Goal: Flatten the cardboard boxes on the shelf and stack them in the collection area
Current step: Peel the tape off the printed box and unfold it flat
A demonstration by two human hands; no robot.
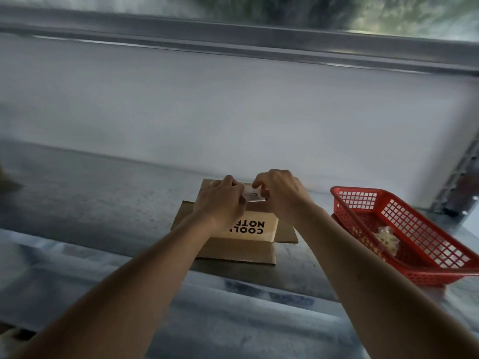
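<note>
Brown cardboard box (242, 235) with black upside-down lettering sits mid-shelf on the grey metal shelf (90, 193), flaps splayed open around it. Left hand (220, 203) and right hand (281, 195) are close together over its far side, both pinching a small white label or tape piece (255, 196); can't tell which. Red plastic mesh basket (404, 229) sits near the box on the right, pale crumpled bits inside.

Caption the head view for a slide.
Both hands, left hand and right hand, pinch a small label above a cardboard box beside a red basket.
</note>
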